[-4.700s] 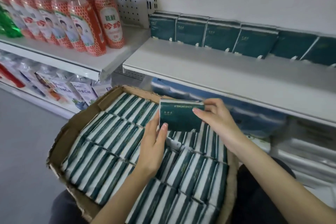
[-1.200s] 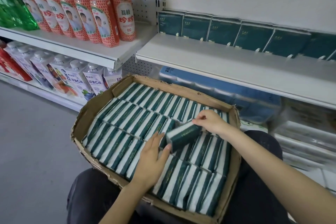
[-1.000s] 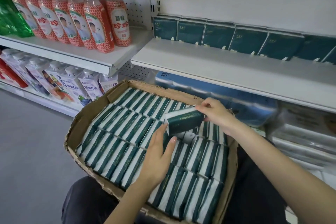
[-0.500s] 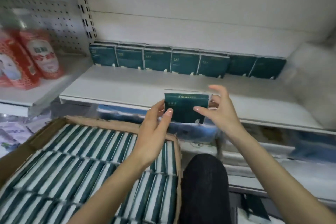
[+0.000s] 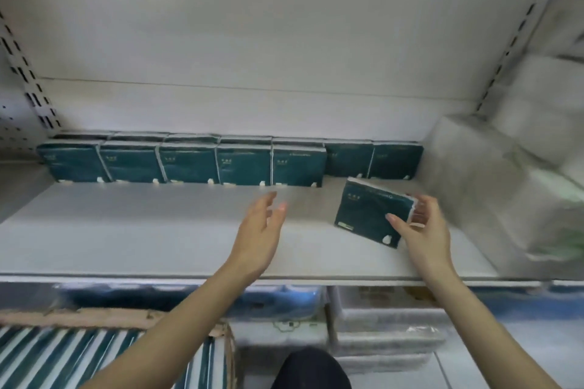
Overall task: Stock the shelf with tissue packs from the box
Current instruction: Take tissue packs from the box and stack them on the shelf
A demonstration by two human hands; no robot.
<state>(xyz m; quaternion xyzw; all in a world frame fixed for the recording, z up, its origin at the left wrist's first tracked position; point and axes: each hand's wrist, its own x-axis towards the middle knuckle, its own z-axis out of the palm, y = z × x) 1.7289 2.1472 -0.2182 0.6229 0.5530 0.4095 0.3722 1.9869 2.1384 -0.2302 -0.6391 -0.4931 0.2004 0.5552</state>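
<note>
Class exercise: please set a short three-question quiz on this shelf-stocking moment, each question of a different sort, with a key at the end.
1. True or false: the left hand grips a tissue pack.
2. The tissue pack in the right hand is: A) lying in the box; B) tilted, in front of the packs at the back of the shelf; C) upright in the front row.
3. Fill in: the front row counts ___ packs, with the two rear packs set back at its right end.

Key: 1 false, the left hand is open and holds nothing. 2 B. 3 five.
</note>
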